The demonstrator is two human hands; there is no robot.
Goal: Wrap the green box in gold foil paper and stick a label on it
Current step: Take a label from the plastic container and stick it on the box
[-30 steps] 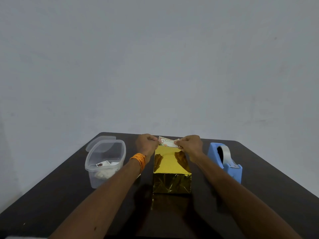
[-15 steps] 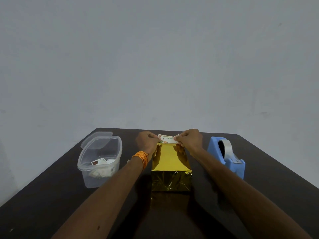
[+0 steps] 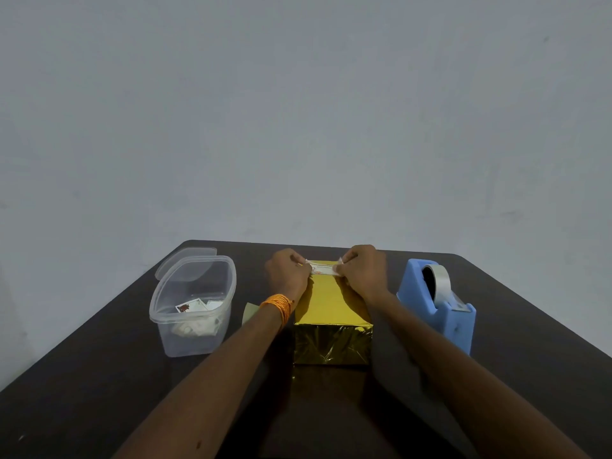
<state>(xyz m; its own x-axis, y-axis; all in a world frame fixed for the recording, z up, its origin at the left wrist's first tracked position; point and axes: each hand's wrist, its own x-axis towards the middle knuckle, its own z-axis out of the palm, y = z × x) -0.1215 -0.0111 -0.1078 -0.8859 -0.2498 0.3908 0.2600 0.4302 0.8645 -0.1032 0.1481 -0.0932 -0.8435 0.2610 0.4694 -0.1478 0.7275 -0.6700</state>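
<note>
Both hands pinch the label [image 3: 323, 269] by its ends, left hand [image 3: 287, 270] and right hand [image 3: 361, 268] closed on it, low over the far top edge of the gold-wrapped box [image 3: 332, 313], which sits mid-tabletop toward the far edge. Whether it touches the foil I can't tell. Uneven lowering could set it crooked or creased; peeling it back might tear the foil.

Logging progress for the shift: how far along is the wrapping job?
Wrapping looks done: the box shows only gold foil. In hand: left hand and right hand pinch the label over the box's far edge. Left: pressing it flat.
</note>
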